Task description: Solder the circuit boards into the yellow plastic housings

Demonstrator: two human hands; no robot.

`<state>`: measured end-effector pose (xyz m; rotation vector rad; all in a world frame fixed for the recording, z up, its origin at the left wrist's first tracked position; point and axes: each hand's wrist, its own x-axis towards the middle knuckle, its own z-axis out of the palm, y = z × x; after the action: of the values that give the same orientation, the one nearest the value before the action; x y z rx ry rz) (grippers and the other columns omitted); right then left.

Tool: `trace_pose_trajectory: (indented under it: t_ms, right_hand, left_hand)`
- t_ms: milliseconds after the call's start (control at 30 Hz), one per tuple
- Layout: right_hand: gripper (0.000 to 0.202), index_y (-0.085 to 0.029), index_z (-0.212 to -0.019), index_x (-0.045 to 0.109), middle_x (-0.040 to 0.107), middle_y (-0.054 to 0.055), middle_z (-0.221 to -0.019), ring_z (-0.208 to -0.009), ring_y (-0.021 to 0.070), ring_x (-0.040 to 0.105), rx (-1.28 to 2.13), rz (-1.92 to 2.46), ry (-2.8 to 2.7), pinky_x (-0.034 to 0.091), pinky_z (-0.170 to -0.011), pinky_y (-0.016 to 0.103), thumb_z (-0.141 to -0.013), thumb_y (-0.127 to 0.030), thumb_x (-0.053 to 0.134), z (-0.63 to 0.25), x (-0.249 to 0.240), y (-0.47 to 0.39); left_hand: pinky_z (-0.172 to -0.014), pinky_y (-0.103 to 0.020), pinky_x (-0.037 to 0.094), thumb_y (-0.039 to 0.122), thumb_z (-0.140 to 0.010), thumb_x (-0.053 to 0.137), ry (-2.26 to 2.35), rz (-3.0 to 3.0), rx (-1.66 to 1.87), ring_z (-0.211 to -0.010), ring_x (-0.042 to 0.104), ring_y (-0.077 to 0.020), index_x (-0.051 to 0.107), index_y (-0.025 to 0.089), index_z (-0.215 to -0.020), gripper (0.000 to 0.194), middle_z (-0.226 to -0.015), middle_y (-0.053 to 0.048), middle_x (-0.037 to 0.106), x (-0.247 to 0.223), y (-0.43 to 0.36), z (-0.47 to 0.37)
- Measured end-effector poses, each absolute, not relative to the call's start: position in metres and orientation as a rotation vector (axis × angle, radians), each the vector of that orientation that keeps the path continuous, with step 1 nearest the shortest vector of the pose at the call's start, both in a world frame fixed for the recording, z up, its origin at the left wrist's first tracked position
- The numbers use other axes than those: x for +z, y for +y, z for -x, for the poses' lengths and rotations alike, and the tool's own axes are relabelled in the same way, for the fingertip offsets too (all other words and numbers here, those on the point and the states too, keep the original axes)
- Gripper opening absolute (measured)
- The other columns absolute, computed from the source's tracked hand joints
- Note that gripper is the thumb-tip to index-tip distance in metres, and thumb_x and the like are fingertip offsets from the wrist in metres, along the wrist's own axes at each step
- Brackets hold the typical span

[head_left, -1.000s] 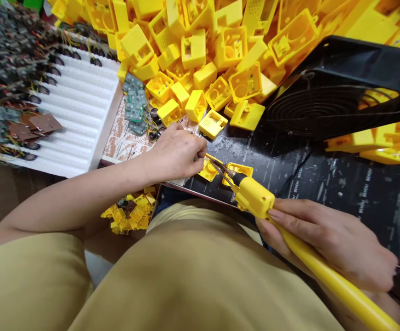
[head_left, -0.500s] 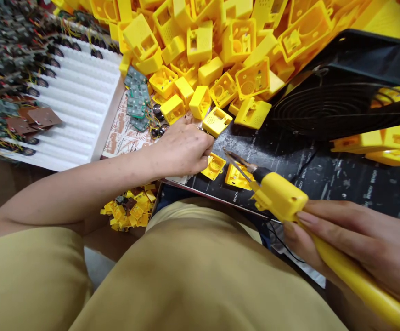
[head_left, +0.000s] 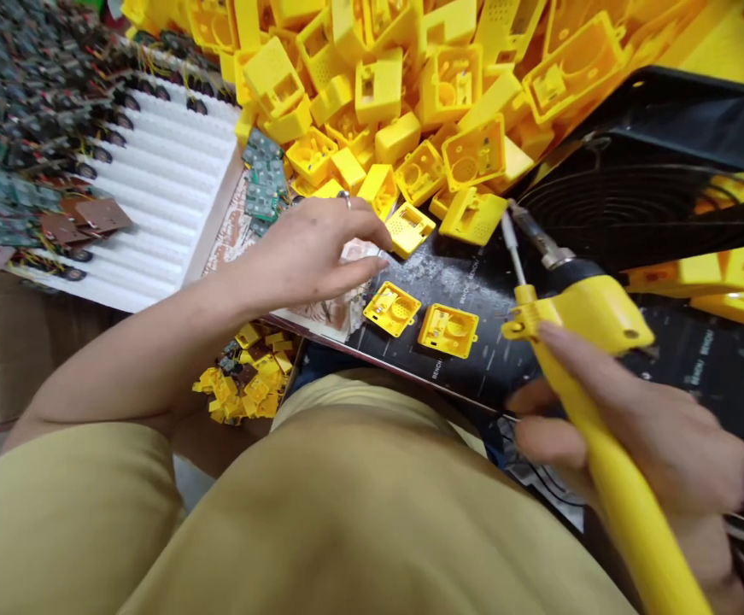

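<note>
Now clasping iron (head_left: 593, 312), swung away from cases (head_left: 392, 309), in right hand (head_left: 666, 431), with left hand (head_left: 317, 252) uncurled, thumb apart; showing "BENCH" on worktop (head_left: 496, 295)

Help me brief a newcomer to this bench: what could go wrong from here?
The right hand holds a yellow tool whose metal tips appear close to a perforated yellow case; if hot, they might mark it. Two open cases lie near the front edge of the black bench, so an arm could knock one off.
</note>
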<state>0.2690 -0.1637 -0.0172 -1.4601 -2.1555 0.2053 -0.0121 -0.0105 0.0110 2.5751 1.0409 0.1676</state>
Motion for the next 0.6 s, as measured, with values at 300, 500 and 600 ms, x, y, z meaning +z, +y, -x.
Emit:
trace_pose_trajectory:
  t_ms: [300,500,600]
  right_hand:
    - [0.039,-0.025,-0.122,0.055,0.072,0.005,-0.103,-0.096,0.022,0.072,0.183,1.116,-2.388,0.06,-0.09,0.033,-0.088,-0.022,0.073,-0.255,-0.055,-0.121]
    - [0.052,-0.026,-0.13,0.049,0.07,0.01,-0.117,-0.104,0.0258,0.072,0.061,1.216,-2.28,0.062,-0.088,0.034,-0.085,-0.019,0.075,-0.243,-0.059,-0.123]
    - [0.051,-0.024,-0.127,0.052,0.071,0.01,-0.118,-0.102,0.0243,0.073,0.027,1.161,-2.299,0.062,-0.087,0.029,-0.083,-0.018,0.077,-0.236,-0.06,-0.12]
  left_hand:
    - [-0.106,-0.04,0.054,0.028,-0.099,0.054,0.661,-2.69,0.46,-0.123,0.065,-0.0259,0.072,0.014,-0.117,0.03,-0.128,-0.016,0.071,-0.047,-0.062,0.015]
    - [-0.095,-0.024,0.057,0.025,-0.092,0.067,0.67,-2.129,0.293,-0.108,0.072,-0.015,0.071,0.02,-0.118,0.027,-0.117,-0.01,0.076,0.021,-0.054,0.081]
    - [-0.083,-0.02,0.057,0.026,-0.092,0.066,0.678,-2.123,-0.102,-0.095,0.074,-0.0134,0.072,0.023,-0.116,0.025,-0.11,-0.004,0.079,0.048,-0.044,0.117]
